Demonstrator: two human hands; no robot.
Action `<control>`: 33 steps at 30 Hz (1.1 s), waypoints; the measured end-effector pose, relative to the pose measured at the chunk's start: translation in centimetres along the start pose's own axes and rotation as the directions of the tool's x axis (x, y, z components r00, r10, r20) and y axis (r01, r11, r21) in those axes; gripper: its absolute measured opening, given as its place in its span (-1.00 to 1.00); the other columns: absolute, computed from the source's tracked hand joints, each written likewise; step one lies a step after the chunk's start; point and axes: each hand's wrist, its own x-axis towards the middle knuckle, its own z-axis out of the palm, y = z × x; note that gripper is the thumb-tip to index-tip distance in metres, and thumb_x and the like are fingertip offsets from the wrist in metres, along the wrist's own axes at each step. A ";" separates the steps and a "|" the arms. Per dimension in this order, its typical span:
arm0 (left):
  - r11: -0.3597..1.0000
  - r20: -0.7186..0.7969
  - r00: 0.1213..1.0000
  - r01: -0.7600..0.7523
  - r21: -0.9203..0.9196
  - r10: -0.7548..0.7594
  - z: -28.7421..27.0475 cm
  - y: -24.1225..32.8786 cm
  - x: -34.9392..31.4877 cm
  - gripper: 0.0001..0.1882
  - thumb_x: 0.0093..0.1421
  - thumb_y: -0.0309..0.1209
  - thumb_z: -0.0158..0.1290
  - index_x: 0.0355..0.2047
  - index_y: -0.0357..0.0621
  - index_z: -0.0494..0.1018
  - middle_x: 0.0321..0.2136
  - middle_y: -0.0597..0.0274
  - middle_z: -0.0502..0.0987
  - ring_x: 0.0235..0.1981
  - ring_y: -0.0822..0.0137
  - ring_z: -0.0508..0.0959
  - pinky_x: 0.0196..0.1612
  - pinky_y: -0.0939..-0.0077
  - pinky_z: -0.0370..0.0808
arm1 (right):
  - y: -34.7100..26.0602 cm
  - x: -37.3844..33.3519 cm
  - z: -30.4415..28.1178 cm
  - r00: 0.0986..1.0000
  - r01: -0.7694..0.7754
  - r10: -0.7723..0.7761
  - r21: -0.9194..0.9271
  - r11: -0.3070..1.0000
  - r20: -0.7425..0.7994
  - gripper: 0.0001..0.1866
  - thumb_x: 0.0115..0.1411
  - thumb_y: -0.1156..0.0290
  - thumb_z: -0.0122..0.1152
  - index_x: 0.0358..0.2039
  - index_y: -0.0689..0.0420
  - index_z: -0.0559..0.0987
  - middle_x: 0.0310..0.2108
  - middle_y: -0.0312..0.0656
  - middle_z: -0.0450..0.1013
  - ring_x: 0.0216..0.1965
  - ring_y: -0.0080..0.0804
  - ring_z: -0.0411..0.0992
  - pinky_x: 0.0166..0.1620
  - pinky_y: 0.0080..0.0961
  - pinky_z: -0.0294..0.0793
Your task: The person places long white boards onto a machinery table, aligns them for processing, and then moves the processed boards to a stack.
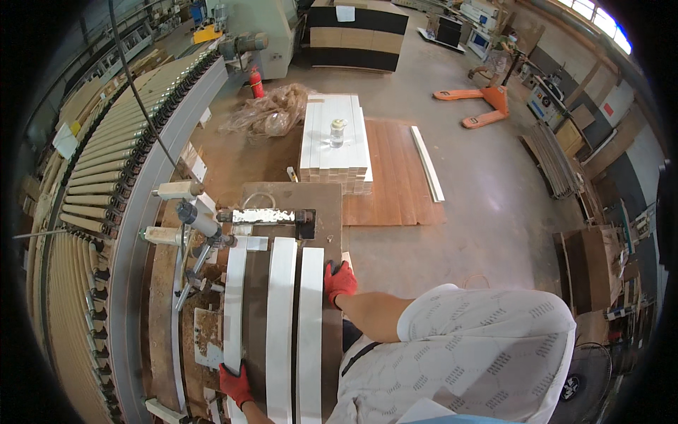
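Three long white boards lie side by side on a brown worktable [257, 297]. My left hand [235, 384], in a red glove with dark fingertips, grips the leftmost white board [234, 304] near its lower end, fingers and thumb astride it. The middle board [282, 311] and the right board [311, 318] lie untouched by that hand. My right hand [341, 281], also red-gloved, is curled at the table's right edge beside the right board. The end of a pale piece [346, 260] shows just past its fingers; whether the hand holds it is hidden.
A clamp-like fixture with a grey cylinder [198, 218] stands left of the boards, beside a roller conveyor [106, 159]. Ahead, a stack of white boards [332, 152] carries a clear jar [337, 133]. Further off are an orange pallet jack [487, 106], a red extinguisher [256, 83] and another person [498, 60].
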 end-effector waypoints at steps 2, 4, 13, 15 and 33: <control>0.999 -0.038 0.998 -0.047 0.006 0.048 0.8 -1.5 0.0 -0.13 -0.07 -0.04 0.34 0.16 -0.31 0.36 0.04 -0.18 0.50 0.06 -0.07 0.51 0.11 0.15 0.44 | -0.1 -0.6 0.0 1.000 0.007 -0.007 -0.021 1.000 0.000 -0.38 0.18 -0.14 0.08 -0.07 0.20 0.42 -0.16 0.15 0.49 -0.13 0.09 0.51 -0.10 -0.06 0.49; 0.999 -0.033 0.998 -0.044 0.013 0.045 -0.4 -0.5 -0.1 -0.15 -0.06 -0.03 0.34 0.16 -0.29 0.37 0.05 -0.16 0.50 0.06 -0.06 0.51 0.11 0.15 0.44 | -0.1 -0.7 0.2 1.000 0.012 -0.012 -0.013 1.000 -0.009 -0.39 0.18 -0.13 0.09 -0.07 0.21 0.42 -0.17 0.15 0.50 -0.13 0.10 0.51 -0.10 -0.06 0.49; 0.999 -0.022 0.999 -0.045 0.025 0.045 -0.2 -1.0 -0.2 -0.14 -0.04 -0.03 0.32 0.18 -0.27 0.34 0.08 -0.16 0.48 0.08 -0.08 0.50 0.11 0.12 0.43 | 0.1 -0.6 0.8 1.000 0.026 -0.026 0.000 1.000 -0.015 -0.37 0.18 -0.13 0.09 -0.05 0.23 0.42 -0.22 0.16 0.52 -0.17 0.12 0.51 -0.14 -0.04 0.49; 0.999 -0.006 0.999 -0.032 0.030 0.033 -0.4 -0.3 -0.1 -0.13 -0.05 -0.04 0.32 0.19 -0.27 0.34 0.09 -0.16 0.47 0.09 -0.08 0.49 0.13 0.12 0.42 | 0.2 -0.5 0.5 1.000 0.019 -0.019 0.003 1.000 -0.017 -0.37 0.18 -0.13 0.09 -0.05 0.23 0.43 -0.21 0.17 0.52 -0.17 0.12 0.51 -0.13 -0.04 0.49; 0.986 -0.146 0.976 -0.166 -0.012 0.162 1.2 -2.7 0.4 -0.19 -0.07 0.00 0.34 0.08 -0.30 0.41 -0.04 -0.14 0.54 -0.02 -0.06 0.55 0.04 0.14 0.49 | 1.1 -0.7 2.3 0.991 0.076 -0.099 0.231 0.970 0.092 -0.54 0.24 -0.04 0.05 -0.25 0.17 0.52 -0.29 0.04 0.56 -0.26 0.00 0.51 -0.22 -0.09 0.49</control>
